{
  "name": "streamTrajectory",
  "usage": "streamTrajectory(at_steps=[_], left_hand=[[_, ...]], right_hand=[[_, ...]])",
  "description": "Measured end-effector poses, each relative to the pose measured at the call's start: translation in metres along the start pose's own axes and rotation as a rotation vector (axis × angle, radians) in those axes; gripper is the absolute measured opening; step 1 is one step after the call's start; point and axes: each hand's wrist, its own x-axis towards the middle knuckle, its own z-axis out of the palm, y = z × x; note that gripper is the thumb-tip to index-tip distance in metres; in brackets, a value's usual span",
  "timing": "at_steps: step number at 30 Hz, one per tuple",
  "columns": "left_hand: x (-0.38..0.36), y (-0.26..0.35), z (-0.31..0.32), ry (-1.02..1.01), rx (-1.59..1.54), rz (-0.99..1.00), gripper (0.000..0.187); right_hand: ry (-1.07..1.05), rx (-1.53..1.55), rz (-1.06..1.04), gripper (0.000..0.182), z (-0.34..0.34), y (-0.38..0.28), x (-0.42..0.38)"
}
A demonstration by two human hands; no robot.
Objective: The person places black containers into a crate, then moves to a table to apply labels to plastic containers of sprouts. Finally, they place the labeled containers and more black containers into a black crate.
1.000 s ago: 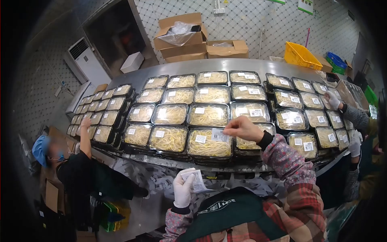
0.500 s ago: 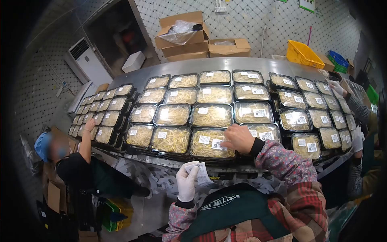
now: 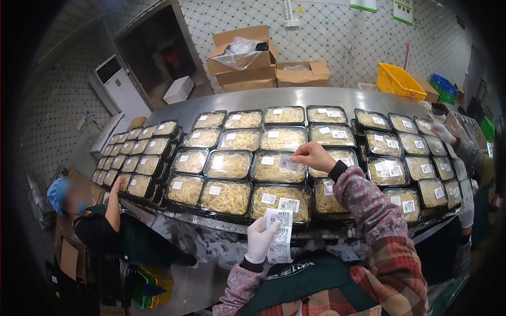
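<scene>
Black trays of pale sprouts under clear lids stand in rows on the metal table (image 3: 358, 98). My left hand (image 3: 260, 240), in a white glove, grips a strip of printed labels (image 3: 280, 237) in front of the nearest row. Bare, my right hand (image 3: 312, 156) pinches a small label (image 3: 288, 163) over the right part of a tray (image 3: 268, 167) in the second row from the front. Whether that label touches the lid I cannot tell. The front tray (image 3: 281, 203) below it bears two labels.
A person in a blue cap (image 3: 57, 196) reaches to the trays at the left. Gloved hands (image 3: 443, 132) of others are at the right edge. Cardboard boxes (image 3: 304, 75) and a yellow crate (image 3: 400, 81) stand behind the table. Paper scraps lie below the front edge.
My right hand has moved from the front tray to the tray behind it and now holds a label. The label strip in my left hand shows more of its length. The whole view has shifted slightly.
</scene>
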Motion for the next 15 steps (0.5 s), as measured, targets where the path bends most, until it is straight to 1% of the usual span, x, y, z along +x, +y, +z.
streamTrajectory(at_steps=[3, 6, 7, 8, 10, 11, 14, 15], left_hand=[[0.005, 0.0, -0.008, 0.017, -0.001, 0.038, 0.021], [0.01, 0.009, -0.007, 0.021, 0.018, 0.077, 0.02], [0.011, 0.013, -0.006, 0.017, 0.042, 0.098, 0.02], [0.014, 0.016, -0.006, 0.013, 0.065, 0.12, 0.02], [0.025, 0.017, -0.004, 0.063, 0.014, 0.147, 0.019], [0.03, 0.018, -0.002, 0.089, -0.011, 0.16, 0.02], [0.045, 0.024, 0.011, 0.116, -0.08, 0.2, 0.017], [0.05, 0.017, 0.005, 0.126, -0.045, 0.203, 0.013]], right_hand=[[-0.076, -0.242, -0.033, 0.02, 0.005, 0.019, 0.022], [-0.031, -0.474, -0.088, 0.021, 0.017, 0.023, 0.022], [0.013, -0.519, -0.116, 0.02, 0.022, 0.027, 0.02], [0.048, -0.63, -0.214, 0.021, 0.024, 0.029, 0.018], [0.117, -0.851, -0.412, 0.022, 0.025, 0.024, 0.012], [0.149, -0.946, -0.435, 0.026, 0.024, 0.021, 0.008], [0.316, -0.858, -0.487, 0.033, 0.008, -0.011, 0.001], [0.254, -0.632, -0.423, 0.038, 0.006, -0.018, -0.003]])
